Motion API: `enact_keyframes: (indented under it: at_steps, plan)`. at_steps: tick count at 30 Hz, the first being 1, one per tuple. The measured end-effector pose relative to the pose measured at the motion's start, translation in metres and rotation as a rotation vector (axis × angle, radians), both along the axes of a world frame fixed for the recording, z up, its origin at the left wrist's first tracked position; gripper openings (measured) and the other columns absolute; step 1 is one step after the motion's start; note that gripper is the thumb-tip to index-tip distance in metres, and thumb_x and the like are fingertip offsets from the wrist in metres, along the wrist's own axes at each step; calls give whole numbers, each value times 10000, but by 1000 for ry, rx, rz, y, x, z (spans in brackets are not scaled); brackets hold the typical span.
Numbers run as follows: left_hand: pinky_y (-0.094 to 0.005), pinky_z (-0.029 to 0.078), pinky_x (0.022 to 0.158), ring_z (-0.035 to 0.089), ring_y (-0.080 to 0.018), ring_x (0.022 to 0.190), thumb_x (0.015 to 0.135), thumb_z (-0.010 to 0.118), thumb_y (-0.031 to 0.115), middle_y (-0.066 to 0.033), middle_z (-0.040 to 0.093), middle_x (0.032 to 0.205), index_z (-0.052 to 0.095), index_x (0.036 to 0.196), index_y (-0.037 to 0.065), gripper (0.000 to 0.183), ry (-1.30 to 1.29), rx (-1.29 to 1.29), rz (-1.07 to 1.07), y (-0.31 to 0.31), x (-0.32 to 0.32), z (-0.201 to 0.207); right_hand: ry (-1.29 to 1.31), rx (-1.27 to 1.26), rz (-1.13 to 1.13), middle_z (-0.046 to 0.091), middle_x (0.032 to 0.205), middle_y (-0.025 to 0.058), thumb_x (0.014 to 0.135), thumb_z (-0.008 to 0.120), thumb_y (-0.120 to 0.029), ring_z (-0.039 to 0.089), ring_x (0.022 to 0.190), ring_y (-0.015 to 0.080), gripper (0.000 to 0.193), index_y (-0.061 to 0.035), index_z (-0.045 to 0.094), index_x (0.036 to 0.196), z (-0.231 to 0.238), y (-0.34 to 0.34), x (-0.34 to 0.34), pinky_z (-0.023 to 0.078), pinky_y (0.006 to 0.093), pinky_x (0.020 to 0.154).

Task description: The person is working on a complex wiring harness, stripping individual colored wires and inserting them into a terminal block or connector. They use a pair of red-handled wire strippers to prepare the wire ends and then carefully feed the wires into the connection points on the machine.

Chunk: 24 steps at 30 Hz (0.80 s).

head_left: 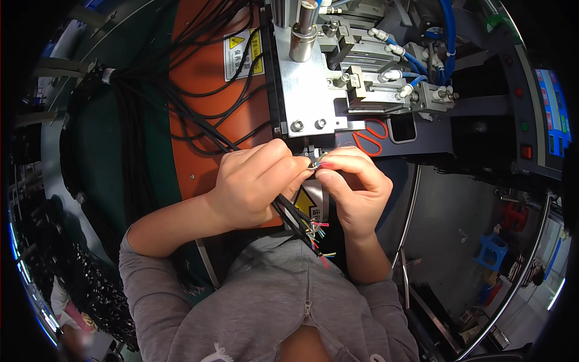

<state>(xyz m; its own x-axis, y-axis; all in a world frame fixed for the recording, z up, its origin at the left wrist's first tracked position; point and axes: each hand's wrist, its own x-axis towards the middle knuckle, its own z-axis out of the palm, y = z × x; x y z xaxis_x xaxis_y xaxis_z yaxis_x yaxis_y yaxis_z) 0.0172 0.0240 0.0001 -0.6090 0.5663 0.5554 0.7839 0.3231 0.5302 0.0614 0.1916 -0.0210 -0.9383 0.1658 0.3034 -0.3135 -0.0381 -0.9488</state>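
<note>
Hanging well to the left of the silver mounting plate, a thick bunch of black cables trails over the orange tabletop, I see, and a yellow-and-white warning label lies just beside the plate's left side. The person's left hand is below and left of the plate, thumb and fingers pinching a cable's thin coloured wires, which sit just below the plate's lower edge. More stripped cable ends dangle farther below it. Below and right of the plate, the right hand pinches the same wires between thumb and forefinger. Red-handled scissors lie by its lower right corner; pneumatic cylinders adjoin its right side, with blue air tubes beyond, and a red push button well to its right.
</note>
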Motion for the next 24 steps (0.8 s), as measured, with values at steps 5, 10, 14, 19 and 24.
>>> enact_keyframes:
  at_steps: [5, 10, 14, 19, 24]
  plan:
    - [-296, 446, 463, 577, -204, 549, 722, 709, 4, -88, 571, 698, 627, 837, -20, 143, 21, -16, -18, 1, -1, 0, 69, 129, -34, 669, 813, 112, 731, 744, 28, 620, 739, 173, 130, 25, 678, 843, 2, 2, 0, 492, 268, 681]
    - [-299, 443, 473, 571, -187, 579, 738, 697, 45, -60, 542, 723, 626, 869, 18, 151, 4, 45, 11, 2, -1, -3, 73, 72, -28, 664, 825, 116, 751, 732, 11, 621, 758, 179, 111, 22, 673, 845, 0, -2, 0, 492, 271, 693]
    - [-304, 442, 486, 581, -207, 589, 759, 693, 20, -78, 565, 717, 633, 856, 6, 115, -45, 43, -31, 2, -4, 1, -96, -128, 87, 664, 853, 116, 770, 715, 17, 619, 787, 162, 93, 34, 675, 852, 0, 4, -1, 493, 269, 705]
    - [-308, 450, 508, 583, -196, 613, 746, 702, 89, -52, 574, 734, 638, 854, 29, 140, -49, -131, -100, -1, -8, 3, -235, -8, 183, 653, 824, 94, 770, 708, 30, 608, 782, 131, 81, 28, 679, 846, 10, 23, 2, 480, 242, 642]
    - [-276, 437, 486, 564, -166, 601, 657, 709, 131, -35, 591, 746, 663, 896, 32, 263, 51, -163, -24, 2, -2, -11, 65, 467, -96, 630, 761, 73, 727, 724, 3, 581, 665, 132, 116, 12, 636, 802, -3, 20, 2, 446, 242, 580]
